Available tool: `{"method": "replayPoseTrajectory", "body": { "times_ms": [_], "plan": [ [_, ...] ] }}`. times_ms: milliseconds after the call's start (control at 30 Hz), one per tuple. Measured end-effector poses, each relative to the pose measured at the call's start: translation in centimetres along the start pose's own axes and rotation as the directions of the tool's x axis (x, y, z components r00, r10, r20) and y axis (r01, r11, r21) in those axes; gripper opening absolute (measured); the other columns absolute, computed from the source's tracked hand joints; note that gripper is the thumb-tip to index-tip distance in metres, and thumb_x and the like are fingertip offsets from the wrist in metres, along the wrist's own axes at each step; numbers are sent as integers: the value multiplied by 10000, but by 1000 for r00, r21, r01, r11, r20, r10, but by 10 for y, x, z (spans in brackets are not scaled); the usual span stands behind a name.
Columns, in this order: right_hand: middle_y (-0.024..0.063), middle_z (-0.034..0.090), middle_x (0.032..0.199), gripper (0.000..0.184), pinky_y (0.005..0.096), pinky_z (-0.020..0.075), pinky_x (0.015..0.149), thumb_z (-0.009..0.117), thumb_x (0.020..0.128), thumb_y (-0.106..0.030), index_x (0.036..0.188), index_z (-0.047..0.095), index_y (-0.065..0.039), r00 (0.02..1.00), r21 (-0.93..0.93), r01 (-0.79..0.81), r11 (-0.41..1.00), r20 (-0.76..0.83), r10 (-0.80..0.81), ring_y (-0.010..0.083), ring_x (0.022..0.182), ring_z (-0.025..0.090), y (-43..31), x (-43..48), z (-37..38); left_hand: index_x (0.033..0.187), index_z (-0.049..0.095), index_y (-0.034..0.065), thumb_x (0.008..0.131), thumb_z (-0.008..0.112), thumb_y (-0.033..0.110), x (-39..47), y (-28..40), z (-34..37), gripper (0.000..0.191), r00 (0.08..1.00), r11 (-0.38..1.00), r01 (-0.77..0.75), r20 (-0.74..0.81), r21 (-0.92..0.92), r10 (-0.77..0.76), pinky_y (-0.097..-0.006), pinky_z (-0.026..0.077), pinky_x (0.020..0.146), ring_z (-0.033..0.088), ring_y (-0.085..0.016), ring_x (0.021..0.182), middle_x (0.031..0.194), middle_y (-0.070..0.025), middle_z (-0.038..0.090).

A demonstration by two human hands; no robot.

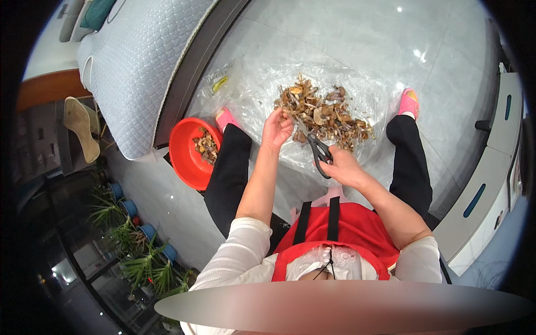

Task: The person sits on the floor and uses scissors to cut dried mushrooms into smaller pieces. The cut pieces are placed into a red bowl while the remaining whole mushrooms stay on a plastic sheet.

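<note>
A heap of brown mushrooms (pixel 318 111) lies on a clear plastic sheet (pixel 368 92) spread over the floor. My left hand (pixel 278 127) is at the heap's left edge, fingers curled together around what looks like a small mushroom, mostly hidden by the fingertips. In my right hand (pixel 341 165) is a pair of scissors with black handles (pixel 319 153); the blades point up and left towards the left fingertips. Whether the blades are parted is hard to tell. A red plastic basin (pixel 184 153), left of my leg, holds mushroom pieces (pixel 206 146) along its right side.
My feet in pink slippers (pixel 409 102) stand either side of the sheet. A bed with a quilted cover (pixel 142 63) is at the upper left, potted plants (pixel 138 264) at the lower left. A long low cabinet (pixel 481 188) runs along the right.
</note>
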State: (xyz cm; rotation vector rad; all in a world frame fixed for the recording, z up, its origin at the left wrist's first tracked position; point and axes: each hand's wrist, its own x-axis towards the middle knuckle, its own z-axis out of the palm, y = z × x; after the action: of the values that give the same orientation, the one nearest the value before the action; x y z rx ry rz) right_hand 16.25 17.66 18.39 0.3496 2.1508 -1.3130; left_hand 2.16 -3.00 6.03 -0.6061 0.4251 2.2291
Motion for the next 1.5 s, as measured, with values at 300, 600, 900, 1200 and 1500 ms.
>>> {"method": "replayPoseTrajectory", "body": {
  "times_ms": [300, 600, 900, 1200, 1500],
  "plan": [
    [215, 622, 774, 553, 446, 469, 680, 603, 765, -497, 890, 551, 39, 997, -5, 75, 997, -31, -75, 384, 765, 618, 2, -3, -1, 946, 583, 36, 866, 500, 145, -22, -9, 38, 159, 990, 997, -25, 139, -67, 35, -221, 355, 477, 445, -125, 598, 793, -37, 571],
    [187, 600, 716, 514, 411, 455, 622, 621, 787, -465, 843, 550, 41, 989, 90, 136, 987, -66, -130, 327, 683, 598, 6, 0, 3, 908, 590, 31, 851, 510, 141, -20, -31, 37, 147, 999, 996, -26, 45, -80, 30, -222, 365, 467, 465, -130, 613, 792, -36, 570],
    [62, 519, 584, 434, 303, 418, 450, 623, 855, -409, 809, 557, 18, 997, 310, 49, 950, 48, -67, 152, 503, 525, 10, 6, 7, 880, 581, 36, 841, 532, 127, -8, -35, 9, 110, 997, 998, 9, 80, -68, -3, -221, 375, 481, 450, -123, 624, 776, -34, 544],
    [25, 507, 614, 481, 300, 374, 509, 600, 845, -455, 847, 572, 25, 997, 385, -79, 920, 46, 66, 118, 558, 474, 4, 10, -9, 717, 553, 82, 842, 575, 200, -9, -21, -45, 174, 997, 995, -74, -12, -62, 74, -270, 418, 543, 473, -192, 659, 710, -37, 499],
    [20, 471, 617, 500, 289, 347, 493, 617, 822, -466, 750, 522, 19, 994, 394, -113, 912, 52, 100, 121, 554, 441, -3, 9, -15, 943, 566, 79, 881, 632, 278, 8, -11, -137, 219, 860, 925, 118, -502, 362, 87, -259, 509, 569, 600, -182, 671, 776, -27, 567]
  ]
}}
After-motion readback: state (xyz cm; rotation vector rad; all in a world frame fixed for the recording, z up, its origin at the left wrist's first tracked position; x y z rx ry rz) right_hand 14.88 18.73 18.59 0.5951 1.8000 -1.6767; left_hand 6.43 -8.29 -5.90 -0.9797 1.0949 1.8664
